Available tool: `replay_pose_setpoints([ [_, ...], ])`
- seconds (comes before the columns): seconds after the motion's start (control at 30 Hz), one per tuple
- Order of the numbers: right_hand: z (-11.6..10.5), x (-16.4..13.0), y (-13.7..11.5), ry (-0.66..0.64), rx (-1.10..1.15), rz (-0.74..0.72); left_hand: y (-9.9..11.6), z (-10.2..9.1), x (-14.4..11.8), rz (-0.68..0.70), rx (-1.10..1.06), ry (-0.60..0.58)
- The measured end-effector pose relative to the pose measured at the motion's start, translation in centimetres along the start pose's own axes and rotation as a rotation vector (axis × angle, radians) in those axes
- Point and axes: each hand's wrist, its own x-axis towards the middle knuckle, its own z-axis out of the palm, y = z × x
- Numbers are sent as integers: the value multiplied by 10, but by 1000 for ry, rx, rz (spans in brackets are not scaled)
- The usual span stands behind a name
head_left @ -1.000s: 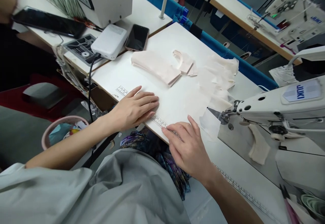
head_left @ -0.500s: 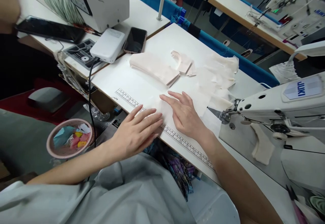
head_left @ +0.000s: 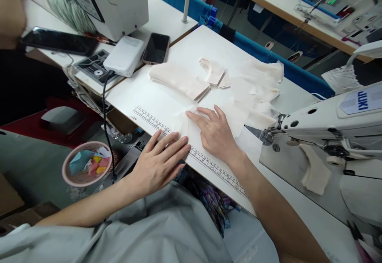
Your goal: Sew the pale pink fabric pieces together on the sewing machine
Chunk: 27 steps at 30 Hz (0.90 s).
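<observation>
My left hand [head_left: 159,163] lies flat with fingers apart at the near edge of the white work table [head_left: 143,92], fingertips on the printed ruler strip [head_left: 191,151]. My right hand [head_left: 216,131] rests flat, fingers spread, on a thin white fabric piece [head_left: 185,121] beside the ruler. Neither hand grips anything. A stack of pale pink fabric pieces [head_left: 179,80] lies further back, with a smaller curved pink piece [head_left: 213,71] next to it.
A Juki sewing machine [head_left: 334,123] stands at the right, loose white fabric [head_left: 259,92] beside it. A power bank [head_left: 123,56], a phone [head_left: 156,48] and a tray [head_left: 94,66] sit back left. A pink bowl of scraps [head_left: 86,163] is lower left.
My right hand moved from the ruler at the table edge up and left onto the white fabric piece. My left hand slid back toward the near edge.
</observation>
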Motion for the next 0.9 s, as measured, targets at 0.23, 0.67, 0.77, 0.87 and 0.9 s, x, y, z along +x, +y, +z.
replay_pose_setpoints([
  [0.23,-13,-10,-2,178,107,-6,-18,-5,1,-19,-139,52],
  [0.67,-6,-30,-78,265,-100,-117,-51,-6,13,231,-247,-72],
  [0.77,-25,-39,-72,335,190,53,-44,0,21,271,-416,0],
  [0.87,-44,-52,-69,428,458,305,-33,-5,33,115,-844,-7],
  [0.9,-47,-56,-67,449,516,388,-29,-8,38,-9,-993,-65],
])
